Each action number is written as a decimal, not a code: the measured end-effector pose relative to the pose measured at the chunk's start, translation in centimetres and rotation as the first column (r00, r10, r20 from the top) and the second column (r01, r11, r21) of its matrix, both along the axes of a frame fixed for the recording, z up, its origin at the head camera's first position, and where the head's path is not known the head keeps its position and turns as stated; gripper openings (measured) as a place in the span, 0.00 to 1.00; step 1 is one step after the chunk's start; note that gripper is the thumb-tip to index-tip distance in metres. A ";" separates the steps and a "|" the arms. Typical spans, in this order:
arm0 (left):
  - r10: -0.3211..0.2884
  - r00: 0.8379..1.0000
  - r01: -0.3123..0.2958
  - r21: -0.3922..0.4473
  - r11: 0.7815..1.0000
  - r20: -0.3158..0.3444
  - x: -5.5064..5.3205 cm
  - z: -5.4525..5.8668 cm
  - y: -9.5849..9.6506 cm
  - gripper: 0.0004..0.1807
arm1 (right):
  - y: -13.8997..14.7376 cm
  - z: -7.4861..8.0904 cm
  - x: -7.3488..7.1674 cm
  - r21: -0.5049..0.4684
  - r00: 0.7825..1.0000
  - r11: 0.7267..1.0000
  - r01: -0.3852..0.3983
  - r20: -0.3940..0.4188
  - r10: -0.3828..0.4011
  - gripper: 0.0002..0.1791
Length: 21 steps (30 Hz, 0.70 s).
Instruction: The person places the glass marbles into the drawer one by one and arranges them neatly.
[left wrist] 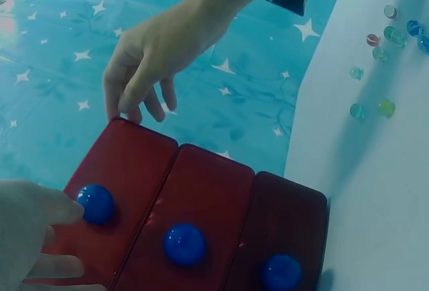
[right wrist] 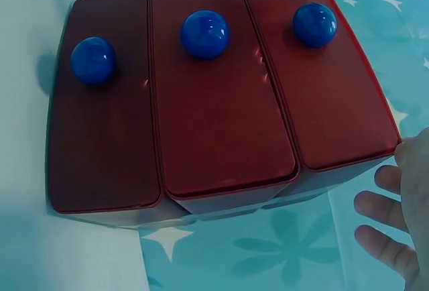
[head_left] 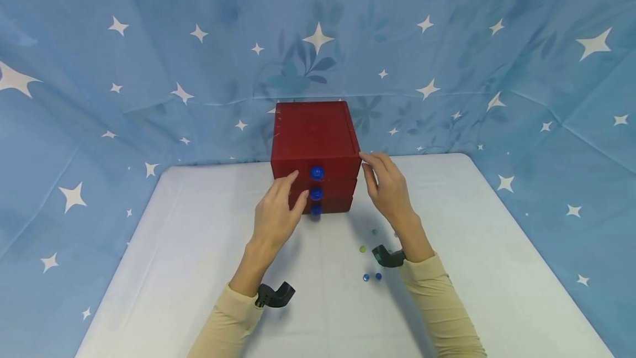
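A dark red box of three stacked drawers (head_left: 315, 131) stands at the back of the white table. Each drawer front carries a round blue knob, the top knob (head_left: 316, 173) sitting above the middle knob (head_left: 316, 194) and the bottom knob (head_left: 316, 210). My left hand (head_left: 275, 211) is in front of the box's left side, fingers spread and loosely bent; in the left wrist view a fingertip overlaps the top knob. With nothing in its grasp, my right hand (head_left: 390, 192) has its fingertips right at the box's upper right front corner, other fingers relaxed.
Several small glass marbles lie on the table right of centre, among them a yellow-green marble (head_left: 362, 249) and a blue marble (head_left: 366, 277), near the right forearm. Behind the table hangs a blue cloth (head_left: 199, 70) with white stars. Both wrists wear a black camera mount (head_left: 275, 295).
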<state>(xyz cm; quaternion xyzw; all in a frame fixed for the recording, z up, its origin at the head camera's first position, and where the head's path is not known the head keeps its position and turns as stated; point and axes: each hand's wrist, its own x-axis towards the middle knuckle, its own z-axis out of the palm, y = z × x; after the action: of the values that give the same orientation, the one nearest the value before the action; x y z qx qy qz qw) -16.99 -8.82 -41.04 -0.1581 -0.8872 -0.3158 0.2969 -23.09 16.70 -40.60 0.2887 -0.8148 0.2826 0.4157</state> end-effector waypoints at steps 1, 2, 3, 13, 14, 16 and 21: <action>-0.003 1.000 0.003 0.002 1.000 -0.004 0.0 0.0 0.0 0.25 | 0.0 0.0 0.0 -0.004 1.000 1.000 -0.001 0.002 0.001 0.15; -0.005 1.000 0.005 0.003 1.000 -0.008 -0.1 0.0 0.1 0.25 | 0.0 0.0 0.0 -0.006 1.000 1.000 -0.002 0.006 0.002 0.15; -0.009 1.000 0.009 0.005 1.000 -0.012 -0.1 0.1 0.2 0.25 | 0.0 0.0 0.0 -0.008 1.000 1.000 -0.002 0.008 0.002 0.15; -0.026 1.000 0.026 0.007 1.000 0.007 -0.3 0.4 0.6 0.25 | 0.0 0.2 0.0 -0.028 0.999 1.000 -0.004 0.034 0.005 0.13; -0.028 1.000 0.028 0.007 1.000 0.006 -0.3 0.5 0.7 0.25 | 0.0 0.2 0.0 -0.027 0.999 1.000 -0.005 0.035 0.006 0.13; -0.031 0.999 0.031 0.006 1.000 0.006 -0.3 0.5 0.8 0.25 | 0.0 0.3 0.0 -0.028 1.000 1.000 -0.007 0.030 0.008 0.13; -0.034 0.999 0.034 0.001 0.999 -0.001 -0.5 0.7 1.1 0.25 | 0.0 0.3 -0.1 -0.040 1.000 0.999 -0.014 0.026 0.015 0.13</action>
<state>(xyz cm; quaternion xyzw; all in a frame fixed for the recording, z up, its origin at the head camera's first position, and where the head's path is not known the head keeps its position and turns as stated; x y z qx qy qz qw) -17.48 -7.76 -40.36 -0.1731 -0.8842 -0.3208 0.2921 -23.20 16.67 -40.29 0.2827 -0.8124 0.3055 0.4083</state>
